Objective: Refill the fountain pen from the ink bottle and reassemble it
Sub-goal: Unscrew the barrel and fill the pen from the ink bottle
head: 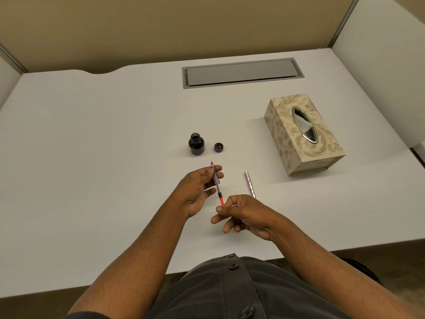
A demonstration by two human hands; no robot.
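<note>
Left hand (200,187) pinches pen section (216,180) near nib; right hand (239,215) pinches its red converter end. Open ink bottle (196,144) beyond the hands.

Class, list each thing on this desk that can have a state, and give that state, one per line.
Ink bottle: upright, uncapped.
Bottle cap: off, beside the bottle.
Pen section with converter: barrel off, nib pointing away, held at both ends.
Pen barrel: detached, lying on the desk.
Left hand: pinches the nib end.
Right hand: pinches the red knob.
Tissue box: tissue showing.
</note>
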